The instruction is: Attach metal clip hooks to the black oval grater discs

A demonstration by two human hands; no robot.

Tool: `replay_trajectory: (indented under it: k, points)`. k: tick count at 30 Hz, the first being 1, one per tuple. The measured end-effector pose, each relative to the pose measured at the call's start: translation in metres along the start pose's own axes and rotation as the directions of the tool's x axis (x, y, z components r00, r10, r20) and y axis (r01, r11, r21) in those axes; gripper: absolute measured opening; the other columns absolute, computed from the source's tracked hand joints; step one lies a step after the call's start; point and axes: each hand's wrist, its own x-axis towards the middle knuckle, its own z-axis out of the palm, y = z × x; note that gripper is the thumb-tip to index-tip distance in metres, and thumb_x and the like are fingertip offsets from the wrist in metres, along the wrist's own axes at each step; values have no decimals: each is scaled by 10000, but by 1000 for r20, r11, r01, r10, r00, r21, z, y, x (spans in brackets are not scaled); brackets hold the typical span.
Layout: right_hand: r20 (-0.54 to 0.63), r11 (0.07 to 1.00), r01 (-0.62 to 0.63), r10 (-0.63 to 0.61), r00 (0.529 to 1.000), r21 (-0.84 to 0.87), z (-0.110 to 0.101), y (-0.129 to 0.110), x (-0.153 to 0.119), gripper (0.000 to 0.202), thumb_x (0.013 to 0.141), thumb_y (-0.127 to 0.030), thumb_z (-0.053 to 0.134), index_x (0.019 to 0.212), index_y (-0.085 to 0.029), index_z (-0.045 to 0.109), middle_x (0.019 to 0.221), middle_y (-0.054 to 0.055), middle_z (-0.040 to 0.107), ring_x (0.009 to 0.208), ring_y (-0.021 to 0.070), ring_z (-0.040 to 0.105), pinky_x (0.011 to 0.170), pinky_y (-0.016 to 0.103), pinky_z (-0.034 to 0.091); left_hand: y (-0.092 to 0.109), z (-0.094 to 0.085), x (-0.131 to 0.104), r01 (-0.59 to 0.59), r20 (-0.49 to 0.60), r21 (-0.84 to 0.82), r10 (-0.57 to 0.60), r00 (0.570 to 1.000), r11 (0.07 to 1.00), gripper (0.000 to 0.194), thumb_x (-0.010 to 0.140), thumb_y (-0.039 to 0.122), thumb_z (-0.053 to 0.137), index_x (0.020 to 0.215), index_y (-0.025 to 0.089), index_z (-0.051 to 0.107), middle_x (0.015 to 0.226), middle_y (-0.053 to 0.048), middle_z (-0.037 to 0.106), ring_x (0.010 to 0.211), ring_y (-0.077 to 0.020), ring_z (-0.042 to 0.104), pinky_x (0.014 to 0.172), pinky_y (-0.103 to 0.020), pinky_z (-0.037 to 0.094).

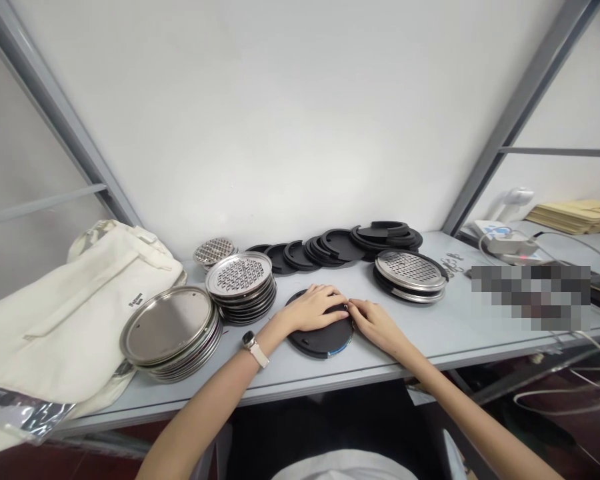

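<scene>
Black disc sits flat on the gray surface, front center, directly under the left fingers and beside the right fingertips. Cream bag at far left. Overlapping black rimmed discs along the back by the wall. Plain metal disc stack next to the bag; grater disc stack just behind it; slotted disc stack back right. Left hand flat over disc's far half, fingers slightly apart. Right hand: fingertips bunched at disc's right rim, can't tell if clamped. Watch on left wrist.
</scene>
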Motion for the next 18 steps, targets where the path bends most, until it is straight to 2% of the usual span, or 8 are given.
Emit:
replay_trajectory:
  k: [8,18]
  points:
    - [-31,992,2,-6,999,-129,3,1,-1,324,925,-233,279,745,-198,547,744,65,654,732,197,592,697,288,389,-2,2,1,-8,-11,-10,8,1000,1000,343,984,440,383,1211,237,540,1167,-56,552,1125,-208,489,998,-360,326]
    - [-27,986,-13,9,1000,-167,5,2,-2,312,905,-202,306,824,-185,607,805,64,681,786,203,598,739,291,394,-1,1,1,-1,-5,-2,1,1000,1000,333,984,437,379,1193,245,552,1148,-47,559,1112,-207,493,993,-356,331]
